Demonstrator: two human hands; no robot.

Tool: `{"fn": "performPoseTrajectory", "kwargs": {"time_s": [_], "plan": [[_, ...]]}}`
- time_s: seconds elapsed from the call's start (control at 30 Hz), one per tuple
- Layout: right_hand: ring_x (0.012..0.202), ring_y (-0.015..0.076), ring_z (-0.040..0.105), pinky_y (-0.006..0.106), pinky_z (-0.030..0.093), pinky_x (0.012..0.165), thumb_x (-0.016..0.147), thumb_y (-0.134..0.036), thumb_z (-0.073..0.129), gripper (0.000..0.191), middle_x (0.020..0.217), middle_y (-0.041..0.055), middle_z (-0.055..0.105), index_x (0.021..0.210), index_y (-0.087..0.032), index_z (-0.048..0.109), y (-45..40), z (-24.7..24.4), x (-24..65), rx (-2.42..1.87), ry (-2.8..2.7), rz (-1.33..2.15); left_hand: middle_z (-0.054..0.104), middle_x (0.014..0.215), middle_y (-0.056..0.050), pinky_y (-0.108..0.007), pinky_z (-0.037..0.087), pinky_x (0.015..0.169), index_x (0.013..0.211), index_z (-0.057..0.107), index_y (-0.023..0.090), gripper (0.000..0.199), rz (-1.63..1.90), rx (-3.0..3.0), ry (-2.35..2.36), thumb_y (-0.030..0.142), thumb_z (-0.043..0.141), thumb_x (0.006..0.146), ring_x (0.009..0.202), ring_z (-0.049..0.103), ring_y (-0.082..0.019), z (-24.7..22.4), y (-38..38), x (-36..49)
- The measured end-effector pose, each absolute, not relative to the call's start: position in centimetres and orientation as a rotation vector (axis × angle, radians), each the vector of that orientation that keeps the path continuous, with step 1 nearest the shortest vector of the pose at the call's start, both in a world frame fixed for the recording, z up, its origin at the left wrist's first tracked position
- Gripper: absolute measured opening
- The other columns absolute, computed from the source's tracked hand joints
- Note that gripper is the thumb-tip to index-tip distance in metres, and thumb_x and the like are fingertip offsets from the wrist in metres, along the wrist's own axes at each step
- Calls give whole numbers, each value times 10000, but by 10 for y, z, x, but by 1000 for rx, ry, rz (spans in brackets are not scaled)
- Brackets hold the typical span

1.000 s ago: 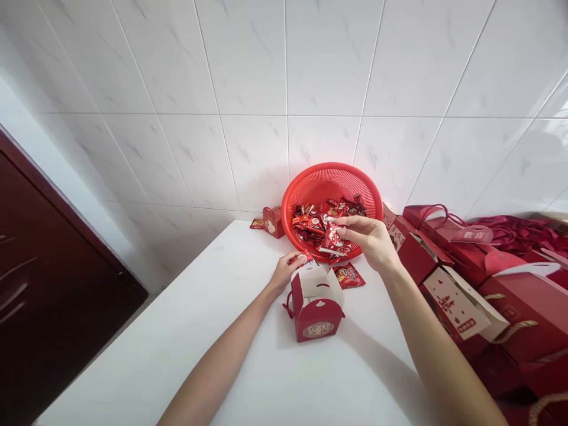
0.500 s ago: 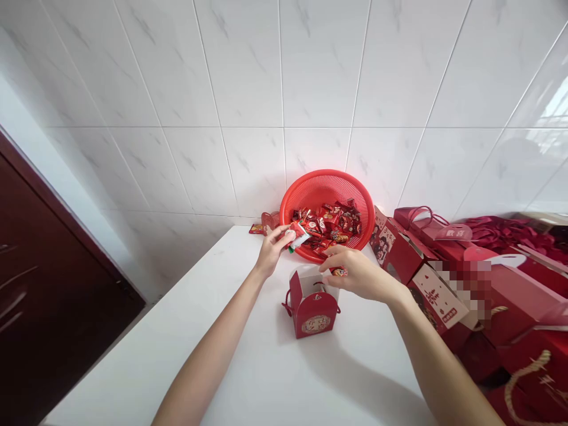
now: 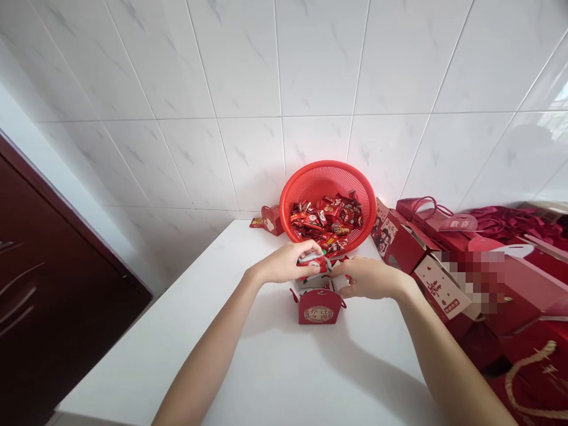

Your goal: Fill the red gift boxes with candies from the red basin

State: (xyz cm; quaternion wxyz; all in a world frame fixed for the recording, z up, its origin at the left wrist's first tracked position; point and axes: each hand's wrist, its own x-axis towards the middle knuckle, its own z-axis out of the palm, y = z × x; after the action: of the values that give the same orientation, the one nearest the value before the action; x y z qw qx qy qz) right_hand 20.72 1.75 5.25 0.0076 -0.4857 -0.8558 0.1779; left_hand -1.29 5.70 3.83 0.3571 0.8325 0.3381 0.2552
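"Which way does the red packet (image 3: 320,262) point?"

"Sideways: its long axis runs roughly left to right, above the open box (image 3: 318,307). Your left hand (image 3: 286,263) has it pinched. Your right hand (image 3: 370,278) is at the box's right flap; I can't tell whether it's gripping."

"And the surroundings?"

"Your box stands upright on a white table (image 3: 266,367), printed panel facing you. A red basket (image 3: 319,188) sits beyond, near the tiled wall (image 3: 248,65)."
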Motion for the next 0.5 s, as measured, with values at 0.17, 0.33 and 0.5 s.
{"fn": "performPoseTrajectory", "kwargs": {"time_s": [0.17,0.33,0.5], "plan": [[748,204,624,259,370,575,768,-221,641,308,874,40,707,1047,-274,760,19,53,209,-1537,-2653,580,755,795,-30,-244,450,534,855,793,245,251,553,2106,917,350,827,630,663,681,-222,43,56,-23],[779,211,636,256,391,587,745,-230,686,317,902,48,720,1052,-271,756,23,48,213,-1494,-2588,565,762,992,-59,-257,482,650,1016,789,250,355,532,2147,984,298,785,664,862,694,-261,49,55,-28],[740,183,622,250,371,593,736,-254,727,293,870,39,706,1027,-223,718,26,48,211,-1583,-2492,471,718,1141,-47,-271,489,797,1009,789,279,406,623,2240,976,358,827,613,1069,634,-282,55,55,-33]]}}
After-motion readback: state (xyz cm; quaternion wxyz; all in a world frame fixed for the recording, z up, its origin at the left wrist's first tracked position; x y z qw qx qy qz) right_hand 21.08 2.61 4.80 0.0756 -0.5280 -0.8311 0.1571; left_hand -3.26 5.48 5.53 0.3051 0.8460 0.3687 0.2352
